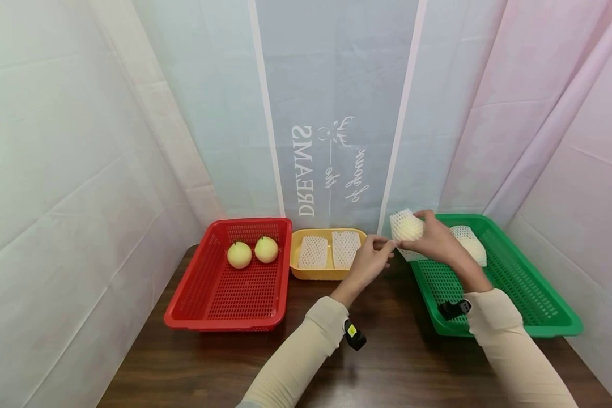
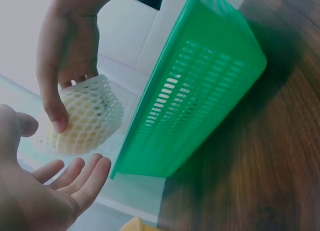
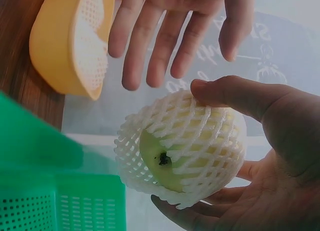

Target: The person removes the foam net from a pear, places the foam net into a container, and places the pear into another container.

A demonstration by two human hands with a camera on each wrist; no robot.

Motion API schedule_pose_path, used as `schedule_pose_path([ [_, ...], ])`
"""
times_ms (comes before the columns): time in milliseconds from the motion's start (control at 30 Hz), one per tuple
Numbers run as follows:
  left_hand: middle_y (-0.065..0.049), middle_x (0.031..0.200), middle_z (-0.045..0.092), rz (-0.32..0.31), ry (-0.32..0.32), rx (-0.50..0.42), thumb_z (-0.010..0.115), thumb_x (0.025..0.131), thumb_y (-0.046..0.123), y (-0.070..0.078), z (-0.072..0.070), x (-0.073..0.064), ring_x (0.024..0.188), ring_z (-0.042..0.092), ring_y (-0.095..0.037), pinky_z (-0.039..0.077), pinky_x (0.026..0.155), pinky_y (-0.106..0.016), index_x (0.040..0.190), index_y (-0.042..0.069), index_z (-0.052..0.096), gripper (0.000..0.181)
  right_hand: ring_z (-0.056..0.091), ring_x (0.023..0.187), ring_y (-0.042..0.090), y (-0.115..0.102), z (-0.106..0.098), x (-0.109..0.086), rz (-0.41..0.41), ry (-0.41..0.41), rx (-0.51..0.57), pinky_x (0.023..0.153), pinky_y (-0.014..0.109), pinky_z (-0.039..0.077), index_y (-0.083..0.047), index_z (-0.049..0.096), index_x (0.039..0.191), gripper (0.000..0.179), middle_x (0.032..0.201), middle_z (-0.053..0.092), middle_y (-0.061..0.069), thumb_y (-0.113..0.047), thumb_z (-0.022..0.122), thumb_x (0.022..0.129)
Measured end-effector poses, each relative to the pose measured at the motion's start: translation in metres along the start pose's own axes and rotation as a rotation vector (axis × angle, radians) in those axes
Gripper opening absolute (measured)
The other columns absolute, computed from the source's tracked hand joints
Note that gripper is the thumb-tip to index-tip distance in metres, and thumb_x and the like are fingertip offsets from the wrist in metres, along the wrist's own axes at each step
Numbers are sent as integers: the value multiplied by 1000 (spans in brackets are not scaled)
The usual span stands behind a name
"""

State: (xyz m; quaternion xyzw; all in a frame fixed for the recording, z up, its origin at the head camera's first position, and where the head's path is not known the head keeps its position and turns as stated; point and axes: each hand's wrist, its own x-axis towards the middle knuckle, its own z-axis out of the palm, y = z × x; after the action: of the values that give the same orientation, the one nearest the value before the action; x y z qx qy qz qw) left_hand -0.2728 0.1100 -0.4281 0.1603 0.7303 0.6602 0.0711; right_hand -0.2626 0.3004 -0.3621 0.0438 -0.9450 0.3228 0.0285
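My right hand [image 1: 437,241] grips a pale yellow pear [image 3: 155,166] in a white foam net sleeve [image 3: 205,136], thumb on one side and fingers on the other. The pear's dark-tipped end shows at the sleeve's opening in the right wrist view. The pair hangs in the air by the green basket's near-left corner. Beside it, my left hand [image 1: 369,260] has its fingers loosely extended, apart from the sleeve in both wrist views. Another sleeved pear [image 1: 473,247] lies inside the green basket [image 1: 556,328].
At the left stands a red basket [image 1: 224,324] with two bare pears [image 1: 239,255]. Between the baskets, a yellow tray [image 1: 318,274] holds two flat foam sleeves [image 1: 313,253]. All stand on a dark wooden table [image 1: 382,362], with a printed curtain [image 1: 336,68] behind.
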Motion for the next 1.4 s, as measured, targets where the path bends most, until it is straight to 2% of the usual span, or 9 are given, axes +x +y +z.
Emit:
schedule_pose_path([
  [133,-4,122,68,12,-14,-25,59,109,43,2,-9,1,113,73,-28,63,93,-43,142,6,55,50,66,107,49,-6,2,0,-10,-4,10,77,51,58,9,19,161,102,133,56,42,-38,81,95],
  [267,-2,124,67,11,-9,-21,59,108,46,2,-16,2,106,73,-19,63,91,-37,143,9,54,52,67,106,48,-10,5,-1,-17,-10,17,77,51,58,7,20,161,100,132,57,40,-38,80,95],
  [367,-5,128,65,17,-12,-39,60,108,45,2,-21,1,105,71,-14,62,96,-43,144,8,53,53,67,108,48,-14,8,-1,-16,-11,25,79,52,58,6,21,161,100,134,56,40,-39,81,94],
  [500,-10,135,62,27,-17,-64,61,108,43,2,-29,-1,110,73,-21,60,99,-49,146,5,51,56,66,109,48,-19,14,0,-13,-5,43,79,52,59,7,20,161,103,135,55,41,-39,82,93],
  [600,-13,139,60,29,-18,-64,61,108,44,1,-34,-2,113,73,-25,60,99,-48,148,3,50,58,66,108,47,-23,19,0,-11,0,55,77,49,59,5,20,162,103,135,55,40,-39,82,92],
  [867,-13,143,56,35,-27,-105,61,107,45,0,-44,-6,122,68,-24,58,103,-51,146,9,51,55,67,102,43,-31,28,-4,-43,4,82,72,43,58,3,21,162,102,134,55,38,-40,82,93],
  [1167,-18,142,55,70,-5,-129,62,108,37,0,-54,-9,124,68,-30,60,100,-50,144,1,48,53,66,109,43,-41,37,-10,-51,15,122,78,45,59,2,25,161,100,142,52,35,-40,84,91],
  [1400,-17,146,53,61,8,-112,62,107,40,2,-67,-13,127,66,-32,60,100,-48,147,5,47,55,65,110,41,-45,45,-12,-63,21,152,79,43,58,-2,27,160,98,146,50,32,-40,84,91],
])
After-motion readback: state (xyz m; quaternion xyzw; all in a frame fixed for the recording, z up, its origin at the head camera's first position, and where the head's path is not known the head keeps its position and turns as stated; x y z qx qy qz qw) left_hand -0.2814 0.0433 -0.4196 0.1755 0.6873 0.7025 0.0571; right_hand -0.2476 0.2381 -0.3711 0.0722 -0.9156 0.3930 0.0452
